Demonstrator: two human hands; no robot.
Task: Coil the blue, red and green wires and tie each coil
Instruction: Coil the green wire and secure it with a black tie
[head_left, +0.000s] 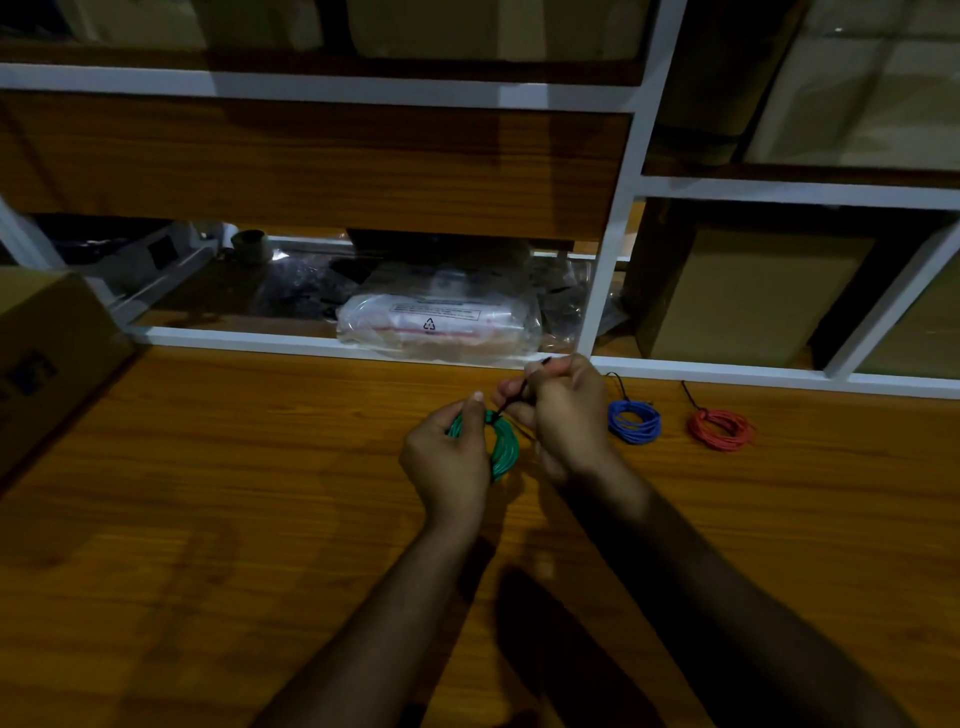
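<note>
Green wire is the one in hand, and by the look of the desk it is the last of the three. Going from the left: a cardboard box (49, 358) sits at the desk's left edge, well apart from the work. Near the middle, the left hand (449, 457) curls its fingers round the green coil (501, 447), holding it just above the wooden desk (208, 467). The right hand (563, 415) is right beside it, pinching a thin black tie (519, 392) that runs from the coil up between its fingers. To the right, the blue coil (634, 421) and then the red coil (721, 428) lie flat on the desk, each with a black tail sticking up, so both appear tied already.

Judging from this, the tie is being cinched. The next move calls for a steady left grip so the loops do not spring apart, and a firm pull or twist from the right.

Behind the desk stand white-framed wooden shelves, with a clear plastic bag (436, 325) and brown boxes inside. Lighting is dim.
</note>
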